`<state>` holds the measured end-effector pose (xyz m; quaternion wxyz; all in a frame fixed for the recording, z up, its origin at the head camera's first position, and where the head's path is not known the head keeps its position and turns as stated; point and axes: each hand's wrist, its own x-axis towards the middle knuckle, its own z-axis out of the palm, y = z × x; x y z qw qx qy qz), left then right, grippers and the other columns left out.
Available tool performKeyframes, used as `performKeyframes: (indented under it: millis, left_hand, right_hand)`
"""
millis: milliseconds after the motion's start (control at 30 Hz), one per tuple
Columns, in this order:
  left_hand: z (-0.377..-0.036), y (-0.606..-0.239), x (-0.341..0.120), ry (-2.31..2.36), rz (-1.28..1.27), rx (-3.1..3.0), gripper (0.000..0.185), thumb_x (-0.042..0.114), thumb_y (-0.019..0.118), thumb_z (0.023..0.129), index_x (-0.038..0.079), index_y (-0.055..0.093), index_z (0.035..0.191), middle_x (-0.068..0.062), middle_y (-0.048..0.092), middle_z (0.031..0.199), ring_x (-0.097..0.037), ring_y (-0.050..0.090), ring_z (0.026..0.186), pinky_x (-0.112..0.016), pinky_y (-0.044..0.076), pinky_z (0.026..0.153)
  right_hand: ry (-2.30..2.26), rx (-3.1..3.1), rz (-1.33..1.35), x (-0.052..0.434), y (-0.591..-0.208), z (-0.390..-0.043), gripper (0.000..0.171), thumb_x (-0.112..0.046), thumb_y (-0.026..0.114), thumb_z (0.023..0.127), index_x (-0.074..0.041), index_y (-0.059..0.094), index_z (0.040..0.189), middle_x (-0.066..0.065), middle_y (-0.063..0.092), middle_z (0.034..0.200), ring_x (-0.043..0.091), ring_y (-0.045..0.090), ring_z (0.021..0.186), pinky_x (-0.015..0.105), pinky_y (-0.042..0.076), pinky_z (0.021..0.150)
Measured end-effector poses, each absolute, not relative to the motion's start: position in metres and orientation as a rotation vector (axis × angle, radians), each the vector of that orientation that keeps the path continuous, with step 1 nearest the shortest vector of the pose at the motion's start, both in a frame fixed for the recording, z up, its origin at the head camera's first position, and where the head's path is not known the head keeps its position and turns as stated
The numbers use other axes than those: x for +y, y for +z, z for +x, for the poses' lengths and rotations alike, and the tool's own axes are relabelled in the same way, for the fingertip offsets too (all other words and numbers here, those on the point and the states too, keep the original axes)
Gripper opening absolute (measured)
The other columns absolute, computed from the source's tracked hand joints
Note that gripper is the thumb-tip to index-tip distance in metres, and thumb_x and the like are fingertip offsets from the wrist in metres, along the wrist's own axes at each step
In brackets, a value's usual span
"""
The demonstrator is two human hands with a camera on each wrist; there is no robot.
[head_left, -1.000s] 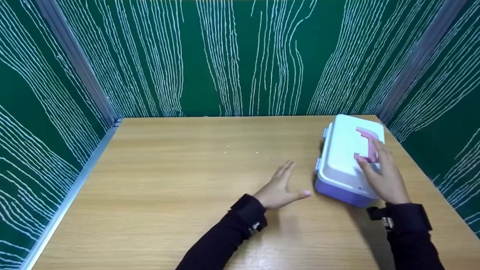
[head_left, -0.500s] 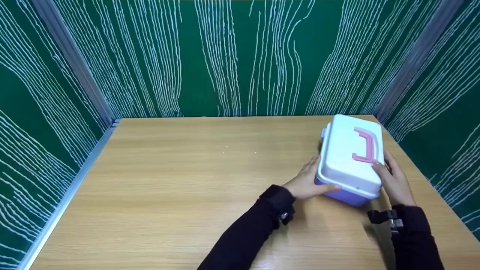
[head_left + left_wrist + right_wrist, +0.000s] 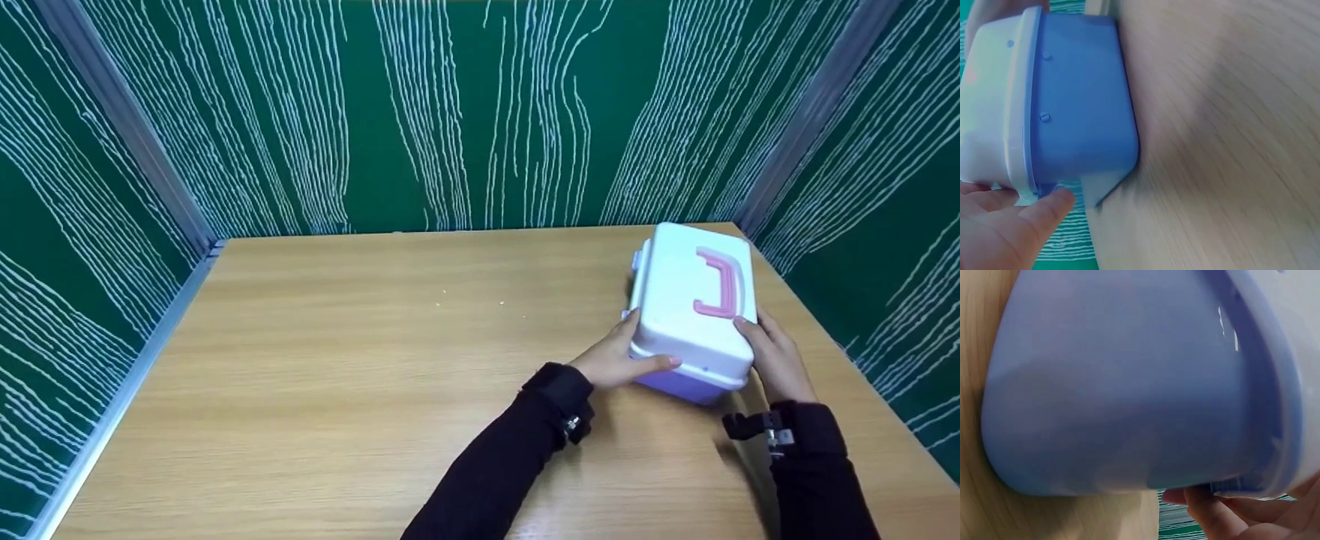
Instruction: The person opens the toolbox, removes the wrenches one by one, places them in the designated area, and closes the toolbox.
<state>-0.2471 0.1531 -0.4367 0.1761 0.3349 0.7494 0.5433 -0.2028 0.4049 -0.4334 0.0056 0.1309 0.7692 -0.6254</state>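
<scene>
Resting on the desk (image 3: 360,360) at the right of the frame, the closed white-and-purple box (image 3: 679,319) carries a pink handle (image 3: 727,289). Left hand (image 3: 615,362) — fingers extended, thumb spread — touches its lower-left corner. Right hand (image 3: 780,364) grips the right side: thumb on the lid (image 3: 682,262), fingers curled under the rim (image 3: 1294,405).

Box (image 3: 1050,107): blue body, white lid (image 3: 991,107).
Left hand (image 3: 1005,230): fingers at lid edge.
Table (image 3: 1213,140): wood-grained, under box.
</scene>
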Motion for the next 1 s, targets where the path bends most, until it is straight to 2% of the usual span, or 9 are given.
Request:
performKeyframes:
  millis: [167, 233, 333, 400, 467, 567, 700, 833, 1000]
  left_hand:
    - [-0.246, -0.438, 0.151, 1.532, 0.952, 2.099, 0.096, 0.035, 0.069, 0.090, 0.029, 0.002, 0.159, 0.000, 0.013, 0.165, -0.014, 0.025, 0.148, -0.033, 0.026, 0.118]
    - [-0.245, -0.439, 0.150, 1.525, 0.948, 2.103, 0.096, 0.035, 0.068, 0.090, 0.028, 0.001, 0.159, 0.000, 0.011, 0.165, -0.014, 0.024, 0.148, -0.032, 0.026, 0.118]
    - [-0.244, -0.440, 0.149, 1.529, 0.956, 2.102, 0.097, 0.035, 0.068, 0.091, 0.028, -0.001, 0.159, 0.000, 0.010, 0.166, -0.014, 0.023, 0.148, -0.032, 0.025, 0.118]
    - [-0.244, -0.440, 0.146, 1.537, 0.955, 2.106, 0.097, 0.036, 0.068, 0.091, 0.027, -0.001, 0.159, -0.001, 0.010, 0.166, -0.014, 0.024, 0.148, -0.032, 0.026, 0.118]
    - [-0.243, -0.441, 0.143, 1.548, 0.931, 2.112, 0.096, 0.038, 0.068, 0.090, 0.028, 0.000, 0.158, -0.002, 0.011, 0.165, -0.016, 0.025, 0.147, -0.035, 0.027, 0.118]
    - [-0.243, -0.442, 0.138, 1.556, 0.875, 2.137, 0.093, 0.041, 0.067, 0.090, 0.030, 0.004, 0.158, -0.005, 0.015, 0.164, -0.019, 0.029, 0.146, -0.040, 0.030, 0.117]
    - [-0.242, -0.444, 0.130, 1.567, 0.823, 2.190, 0.089, 0.041, 0.067, 0.089, 0.027, 0.013, 0.158, -0.008, 0.021, 0.161, -0.020, 0.033, 0.142, -0.040, 0.032, 0.115]
    - [-0.241, -0.445, 0.121, 1.592, 0.743, 2.266, 0.083, 0.043, 0.068, 0.089, 0.019, 0.024, 0.155, -0.009, 0.028, 0.157, -0.020, 0.040, 0.138, -0.035, 0.035, 0.113]
    - [-0.241, -0.446, 0.108, 1.641, 0.652, 2.330, 0.078, 0.045, 0.068, 0.088, 0.012, 0.032, 0.148, -0.011, 0.034, 0.150, -0.023, 0.045, 0.133, -0.035, 0.040, 0.111]
  right_hand:
    - [-1.969, 2.407, 0.417, 0.405, -0.435, -0.202, 0.082, -0.057, 0.041, 0.098, -0.023, -0.004, 0.157, 0.004, -0.009, 0.165, 0.025, 0.002, 0.152, 0.044, 0.007, 0.125]
    - [-1.986, 2.428, 0.414, 0.404, -0.435, -0.201, 0.080, -0.055, 0.043, 0.099, -0.022, -0.001, 0.157, 0.006, -0.005, 0.165, 0.023, 0.008, 0.152, 0.031, 0.019, 0.122]
    - [-1.979, 2.465, 0.411, 0.402, -0.435, -0.201, 0.078, -0.053, 0.044, 0.099, -0.023, 0.002, 0.157, 0.006, -0.002, 0.165, 0.021, 0.010, 0.151, 0.020, 0.026, 0.116]
    - [-1.956, 2.493, 0.428, 0.399, -0.435, -0.201, 0.078, -0.054, 0.044, 0.099, -0.023, 0.002, 0.157, 0.007, -0.001, 0.165, 0.022, 0.010, 0.151, 0.022, 0.026, 0.117]
    - [-1.928, 2.498, 0.443, 0.394, -0.433, -0.203, 0.080, -0.056, 0.043, 0.098, -0.023, -0.001, 0.156, 0.006, -0.004, 0.164, 0.025, 0.003, 0.152, 0.034, 0.015, 0.124]
    - [-1.911, 2.511, 0.455, 0.387, -0.433, -0.205, 0.082, -0.057, 0.043, 0.098, -0.020, -0.001, 0.156, 0.008, -0.004, 0.164, 0.028, 0.001, 0.152, 0.048, 0.008, 0.124]
    - [-1.873, 2.568, 0.416, 0.379, -0.433, -0.208, 0.081, -0.055, 0.041, 0.099, -0.016, 0.001, 0.157, 0.011, -0.001, 0.164, 0.032, 0.004, 0.151, 0.052, 0.010, 0.123]
    - [-1.808, 2.627, 0.354, 0.368, -0.433, -0.210, 0.080, -0.053, 0.040, 0.100, -0.013, 0.000, 0.157, 0.015, 0.001, 0.164, 0.036, 0.005, 0.151, 0.054, 0.010, 0.122]
    - [-1.745, 2.697, 0.262, 0.353, -0.436, -0.212, 0.077, -0.051, 0.039, 0.101, -0.010, 0.005, 0.157, 0.019, 0.009, 0.163, 0.041, 0.014, 0.149, 0.057, 0.017, 0.120]
